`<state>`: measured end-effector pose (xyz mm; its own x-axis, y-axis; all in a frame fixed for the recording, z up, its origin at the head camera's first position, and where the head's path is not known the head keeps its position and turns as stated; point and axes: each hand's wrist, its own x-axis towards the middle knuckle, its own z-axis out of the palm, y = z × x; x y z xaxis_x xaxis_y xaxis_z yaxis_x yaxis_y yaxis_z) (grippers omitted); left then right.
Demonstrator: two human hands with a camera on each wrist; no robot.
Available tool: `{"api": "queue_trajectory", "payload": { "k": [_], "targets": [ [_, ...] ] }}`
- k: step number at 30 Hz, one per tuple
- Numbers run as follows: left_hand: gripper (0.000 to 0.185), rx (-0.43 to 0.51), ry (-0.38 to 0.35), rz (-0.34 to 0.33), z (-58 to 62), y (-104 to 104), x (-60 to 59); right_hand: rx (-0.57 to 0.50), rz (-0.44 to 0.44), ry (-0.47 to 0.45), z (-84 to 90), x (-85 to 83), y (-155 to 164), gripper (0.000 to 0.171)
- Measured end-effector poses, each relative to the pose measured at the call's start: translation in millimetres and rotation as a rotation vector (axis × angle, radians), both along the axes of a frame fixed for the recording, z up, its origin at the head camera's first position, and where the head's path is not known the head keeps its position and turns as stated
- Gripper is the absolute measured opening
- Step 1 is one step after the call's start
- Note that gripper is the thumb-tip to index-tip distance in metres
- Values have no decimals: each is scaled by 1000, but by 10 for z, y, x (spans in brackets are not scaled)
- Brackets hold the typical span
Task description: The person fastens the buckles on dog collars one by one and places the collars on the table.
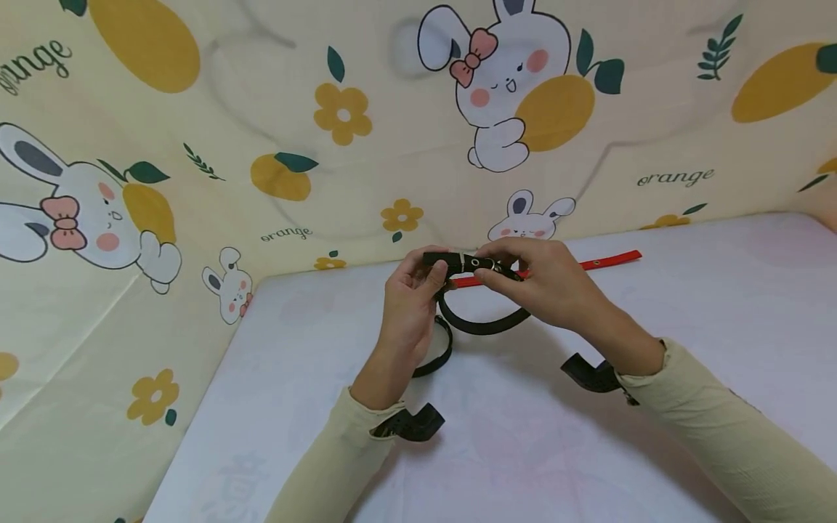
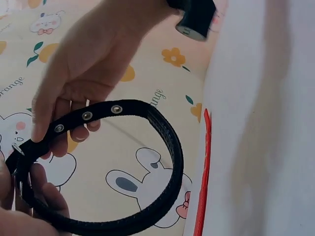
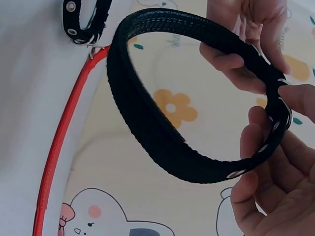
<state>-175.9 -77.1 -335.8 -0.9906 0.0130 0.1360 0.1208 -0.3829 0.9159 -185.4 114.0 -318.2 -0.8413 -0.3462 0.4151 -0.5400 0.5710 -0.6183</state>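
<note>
Both hands hold a black collar point(image 1: 482, 330) up above the table, its band curved into a loop. My left hand point(image 1: 408, 309) pinches it at one end of the top stretch, thumb in front. Thumb and fingers of my right hand point(image 1: 556, 283) grip the same stretch farther right, near the metal buckle. In the left wrist view, several metal-ringed holes point(image 2: 87, 116) run along the band, beside the silver buckle point(image 2: 18, 150). The right wrist view shows the wide band of the collar point(image 3: 142, 118) and fingers from both hands around its buckle end.
A red collar point(image 1: 611, 260) lies stretched out on the white table point(image 1: 523, 450) behind the hands. A smaller black collar point(image 1: 441, 359) forms a loop beside the left hand, partly hidden by it. A patterned cloth point(image 1: 366, 174) covers the wall behind.
</note>
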Motion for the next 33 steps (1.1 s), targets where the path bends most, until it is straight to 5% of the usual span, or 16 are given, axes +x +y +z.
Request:
{"api": "queue_trajectory", "payload": {
  "k": [11, 21, 33],
  "targets": [
    [20, 26, -58, 37, 32, -19, -15, 10, -3, -25, -2, -23, 23, 23],
    [21, -23, 17, -24, -33, -7, 9, -15, 26, 12, 1, -4, 22, 23],
    [27, 57, -36, 67, 13, -37, 11, 4, 14, -17, 24, -17, 18, 23]
  ]
}}
